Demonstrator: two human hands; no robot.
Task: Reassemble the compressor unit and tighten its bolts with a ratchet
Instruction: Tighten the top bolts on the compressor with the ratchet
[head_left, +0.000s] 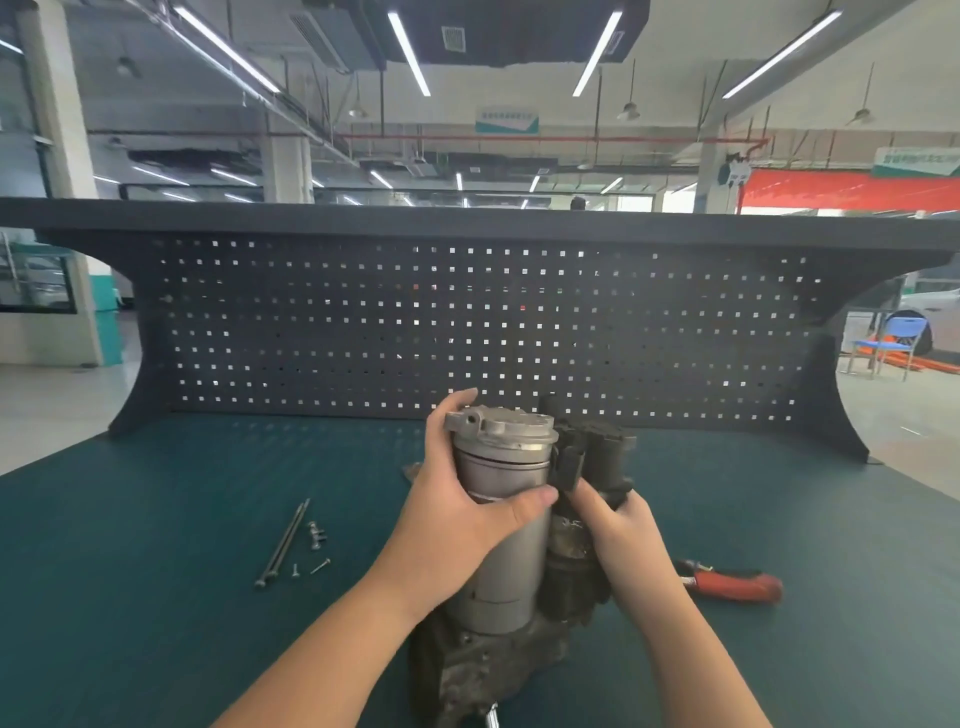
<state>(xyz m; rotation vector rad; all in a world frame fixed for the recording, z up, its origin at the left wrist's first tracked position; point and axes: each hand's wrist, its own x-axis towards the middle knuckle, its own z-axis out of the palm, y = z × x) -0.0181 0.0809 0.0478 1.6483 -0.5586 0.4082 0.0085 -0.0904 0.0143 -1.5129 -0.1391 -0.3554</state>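
The compressor unit stands upright on the green bench mat in the centre of the head view. Its grey metal cylinder (506, 561) carries a cast cap (501, 428) on top, and a dirty dark housing (582, 551) sits against its right side. My left hand (462, 512) grips the cylinder just below the cap, thumb across the front. My right hand (621, 530) holds the dark housing from the right. Two long bolts (283, 543) and a few small screws (314, 540) lie on the mat to the left. A shiny metal tool tip (492, 719) shows at the bottom edge.
Red-handled pliers (732, 582) lie on the mat right of the unit. A dark pegboard back panel (467, 322) with a shelf closes off the far side of the bench. A blue chair (891, 343) stands on the floor at far right.
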